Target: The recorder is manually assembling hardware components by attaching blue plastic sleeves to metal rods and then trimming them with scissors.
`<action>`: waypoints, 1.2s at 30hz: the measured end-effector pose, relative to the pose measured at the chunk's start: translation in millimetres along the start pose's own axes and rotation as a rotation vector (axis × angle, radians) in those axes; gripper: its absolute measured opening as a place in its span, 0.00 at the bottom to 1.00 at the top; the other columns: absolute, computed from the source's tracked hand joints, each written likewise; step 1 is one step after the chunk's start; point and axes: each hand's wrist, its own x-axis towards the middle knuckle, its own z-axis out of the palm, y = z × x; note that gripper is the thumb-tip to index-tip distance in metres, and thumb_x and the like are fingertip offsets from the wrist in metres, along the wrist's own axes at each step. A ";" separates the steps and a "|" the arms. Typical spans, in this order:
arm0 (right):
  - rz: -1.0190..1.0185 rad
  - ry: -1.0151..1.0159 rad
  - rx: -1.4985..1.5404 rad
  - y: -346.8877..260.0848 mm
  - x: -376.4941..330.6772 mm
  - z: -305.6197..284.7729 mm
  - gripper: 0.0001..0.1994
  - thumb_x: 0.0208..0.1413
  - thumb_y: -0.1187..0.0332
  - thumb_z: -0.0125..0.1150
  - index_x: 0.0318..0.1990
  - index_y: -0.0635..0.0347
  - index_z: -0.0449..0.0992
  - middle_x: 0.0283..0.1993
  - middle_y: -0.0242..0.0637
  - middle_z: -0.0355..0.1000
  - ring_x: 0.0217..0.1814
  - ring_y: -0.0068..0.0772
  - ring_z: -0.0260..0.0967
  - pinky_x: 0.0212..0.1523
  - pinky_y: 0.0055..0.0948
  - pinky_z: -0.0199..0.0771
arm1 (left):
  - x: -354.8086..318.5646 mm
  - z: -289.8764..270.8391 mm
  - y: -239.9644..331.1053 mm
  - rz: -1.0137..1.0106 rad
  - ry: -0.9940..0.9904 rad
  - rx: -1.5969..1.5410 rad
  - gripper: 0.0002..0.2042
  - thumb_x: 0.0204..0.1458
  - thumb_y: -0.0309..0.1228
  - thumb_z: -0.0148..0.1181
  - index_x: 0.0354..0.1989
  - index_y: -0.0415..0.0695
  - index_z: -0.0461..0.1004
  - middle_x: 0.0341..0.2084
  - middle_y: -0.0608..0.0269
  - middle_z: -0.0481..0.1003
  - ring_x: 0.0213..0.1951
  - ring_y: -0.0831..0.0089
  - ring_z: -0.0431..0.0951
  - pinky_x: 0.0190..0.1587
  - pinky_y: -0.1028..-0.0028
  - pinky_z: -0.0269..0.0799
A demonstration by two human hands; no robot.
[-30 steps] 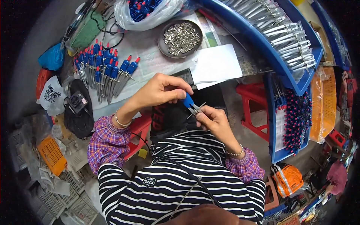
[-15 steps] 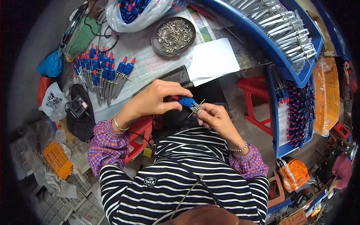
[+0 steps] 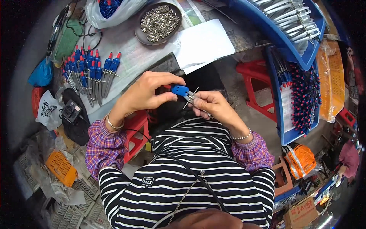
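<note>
Over my lap is a small tool with a blue plastic handle (image 3: pixel 180 90), a metal shank and a thin rod crosswise through it; I cannot tell its exact kind. My left hand (image 3: pixel 146 91) has thumb and index finger on either side of the handle's end, with a bit of red between them. The shank is pinched between thumb and fingers of my right hand (image 3: pixel 214 107), which hides its far part. Similar blue tools (image 3: pixel 91 70) with red tips and long metal blades lie bunched on the table to the left.
A dark bowl (image 3: pixel 143 36) of small metal pins stands beside white paper sheets (image 3: pixel 206 45). Behind is a plastic bag (image 3: pixel 95 21) of blue parts. On the right are a blue bin (image 3: pixel 305 63) of silvery metal pieces, a blue tray (image 3: pixel 284 114) of red-tipped tools and a red stool (image 3: pixel 249 70).
The view has shifted, so the table things sit farther up and left. Both hands keep the blue-handled tool between them. The red tip by my left fingers shows less.
</note>
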 end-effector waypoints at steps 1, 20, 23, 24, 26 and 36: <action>0.000 -0.001 0.000 -0.4 0.2 0.5 0.12 0.62 0.63 0.51 0.36 0.62 0.76 0.23 0.24 0.69 0.20 0.10 0.59 0.21 0.11 0.59 | -0.2 0.0 -0.4 -0.001 0.000 0.001 0.16 0.39 0.23 0.65 0.40 0.38 0.75 0.27 0.56 0.76 0.26 0.65 0.76 0.31 0.71 0.70; -0.054 0.283 -0.135 -1.8 -19.4 17.5 0.04 0.57 0.72 0.54 0.35 0.63 0.72 0.25 0.27 0.67 0.24 0.14 0.61 0.26 0.13 0.59 | -22.3 2.3 -9.0 -0.009 0.183 -0.129 0.15 0.40 0.25 0.63 0.40 0.38 0.76 0.35 0.55 0.78 0.34 0.60 0.79 0.38 0.70 0.73; -0.009 0.196 -0.109 -3.5 -17.3 17.9 0.04 0.57 0.74 0.54 0.33 0.65 0.71 0.24 0.32 0.70 0.22 0.16 0.63 0.26 0.14 0.62 | -23.9 7.0 -16.3 0.030 0.175 -0.158 0.15 0.40 0.26 0.63 0.39 0.38 0.76 0.33 0.56 0.78 0.33 0.60 0.78 0.37 0.69 0.73; -0.007 0.201 -0.109 -4.1 -16.3 19.1 0.04 0.57 0.74 0.54 0.33 0.65 0.71 0.24 0.32 0.70 0.22 0.16 0.63 0.26 0.14 0.62 | -24.0 6.2 -17.1 0.034 0.150 -0.163 0.15 0.40 0.26 0.63 0.39 0.38 0.75 0.32 0.56 0.78 0.32 0.60 0.78 0.36 0.69 0.73; 0.002 0.201 -0.147 -5.1 -15.0 20.7 0.06 0.58 0.72 0.54 0.32 0.65 0.71 0.24 0.31 0.70 0.22 0.15 0.62 0.25 0.14 0.61 | -23.1 5.6 -18.2 0.039 0.119 -0.171 0.15 0.40 0.26 0.63 0.39 0.38 0.75 0.32 0.56 0.78 0.32 0.60 0.78 0.36 0.69 0.72; 0.016 0.186 -0.190 -5.9 -8.3 31.0 0.08 0.60 0.69 0.52 0.29 0.63 0.70 0.22 0.30 0.68 0.20 0.14 0.60 0.22 0.14 0.58 | -27.3 13.5 -22.4 0.098 0.082 -0.183 0.15 0.39 0.26 0.64 0.39 0.37 0.75 0.31 0.54 0.78 0.33 0.59 0.78 0.37 0.68 0.73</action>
